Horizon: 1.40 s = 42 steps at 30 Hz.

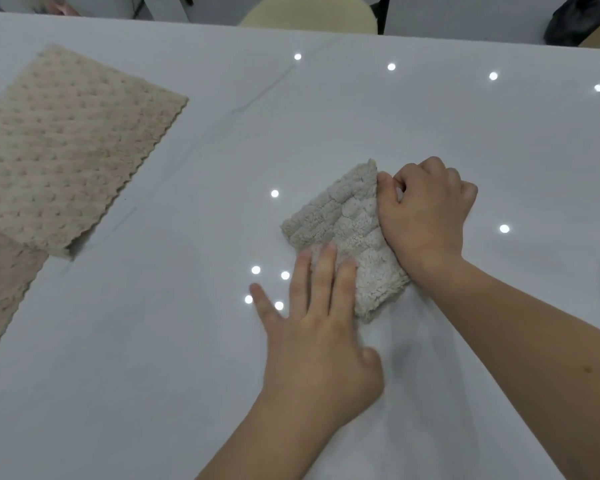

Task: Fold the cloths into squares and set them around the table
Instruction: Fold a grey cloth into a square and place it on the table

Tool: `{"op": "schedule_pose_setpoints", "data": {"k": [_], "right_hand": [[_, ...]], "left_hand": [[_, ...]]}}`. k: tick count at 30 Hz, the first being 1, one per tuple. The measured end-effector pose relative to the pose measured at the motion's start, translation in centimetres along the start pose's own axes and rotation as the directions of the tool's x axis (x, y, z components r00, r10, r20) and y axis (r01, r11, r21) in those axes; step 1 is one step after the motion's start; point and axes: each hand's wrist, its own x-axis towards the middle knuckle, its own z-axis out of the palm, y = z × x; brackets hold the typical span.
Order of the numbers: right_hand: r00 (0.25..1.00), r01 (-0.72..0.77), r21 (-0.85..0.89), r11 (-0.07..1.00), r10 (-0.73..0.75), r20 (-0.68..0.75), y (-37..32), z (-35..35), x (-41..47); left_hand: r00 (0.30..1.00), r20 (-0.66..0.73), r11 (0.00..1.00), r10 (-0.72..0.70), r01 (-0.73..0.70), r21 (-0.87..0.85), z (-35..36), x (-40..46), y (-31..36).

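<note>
A small grey cloth [343, 237], folded to a rough square, lies on the white counter [153, 341] just right of centre. The left hand [321, 327] lies flat, its grip spread, fingertips pressing the cloth's 7 o'clock edge. The right hand [426, 213] sits at the cloth's 3 o'clock side, its grip curled and pinching that edge. A larger beige cloth [66, 150] lies at 10 o'clock, well apart. A cream chair [309, 12] stands at 12 o'clock beyond the counter.
</note>
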Motion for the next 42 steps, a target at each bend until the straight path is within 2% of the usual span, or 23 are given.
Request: {"op": "schedule_pose_setpoints", "data": {"k": [3,6,7,10,13,15,18,20,22,25,28,30,32,35,38,42], "right_hand": [[1.0,-0.002,-0.014,1.0,0.002,0.005,0.0,-0.1,-0.1],[1.0,0.003,-0.017,1.0,-0.002,0.015,-0.1,-0.1,0.0],[1.0,-0.001,-0.014,1.0,0.002,0.018,-0.1,-0.2,0.0],[0.999,-0.02,-0.006,1.0,0.02,0.029,-0.1,-0.2,0.0],[0.999,-0.036,-0.001,0.999,0.036,0.017,-0.2,-0.3,-0.1],[0.999,-0.036,0.023,0.999,0.036,0.012,-0.2,-0.3,-0.2],[0.999,-0.049,-0.002,0.999,0.049,-0.005,-0.6,-0.4,-0.2],[0.999,-0.05,-0.084,0.995,0.049,-0.013,-0.8,-0.4,-0.3],[1.0,-0.026,-0.111,0.993,0.026,-0.005,-1.0,-0.5,-0.3],[0.999,0.005,-0.088,0.996,-0.001,0.035,-0.7,-0.6,-0.3],[0.998,0.035,-0.068,0.997,-0.031,0.052,-0.4,-0.6,-0.2],[0.997,0.049,-0.056,0.997,-0.046,0.063,-0.4,-0.6,-0.2],[0.996,0.059,-0.059,0.996,-0.055,0.072,-0.3,-0.7,-0.1],[0.994,0.07,-0.066,0.995,-0.064,0.087,-0.4,-0.7,0.0],[0.994,0.061,-0.046,0.997,-0.056,0.098,-0.3,-0.8,0.0],[0.993,0.076,-0.002,0.997,-0.076,0.09,-0.4,-1.0,0.0]], "left_hand": [[0.996,0.085,0.998,-0.009,0.015,-0.059,-1.2,-0.9,-1.4],[0.994,-0.02,0.958,-0.104,0.095,-0.269,-2.8,1.4,-1.1],[0.99,-0.066,0.955,-0.122,0.099,-0.278,-2.7,2.3,-1.1],[0.979,-0.199,0.99,-0.031,0.003,-0.141,-1.2,3.1,-1.7],[0.988,-0.138,0.997,0.074,-0.075,0.001,-1.0,2.8,-2.4],[0.989,-0.088,0.993,0.116,-0.114,0.038,-1.7,2.8,-2.7],[0.997,-0.062,0.985,0.055,-0.064,-0.163,-3.4,3.6,-2.7],[0.991,-0.129,0.952,-0.041,-0.001,-0.306,-4.5,4.2,-2.3],[0.95,-0.275,0.93,-0.146,0.036,-0.367,-5.4,5.4,-2.0],[0.904,-0.355,0.957,-0.237,0.155,-0.244,-5.9,8.5,-1.9],[0.845,-0.522,0.994,-0.112,0.089,-0.067,-3.9,10.3,-1.5],[0.799,-0.591,0.993,-0.108,0.119,-0.02,-2.3,10.0,-1.2],[0.767,-0.627,0.988,-0.138,0.147,-0.037,-0.9,9.8,-1.3],[0.727,-0.671,0.989,-0.145,0.108,-0.096,-0.3,9.4,-1.5],[0.715,-0.686,0.988,-0.132,0.042,-0.147,-0.6,9.4,-1.2],[0.71,-0.686,0.981,-0.16,0.038,-0.189,-0.9,9.3,-1.2]]}}
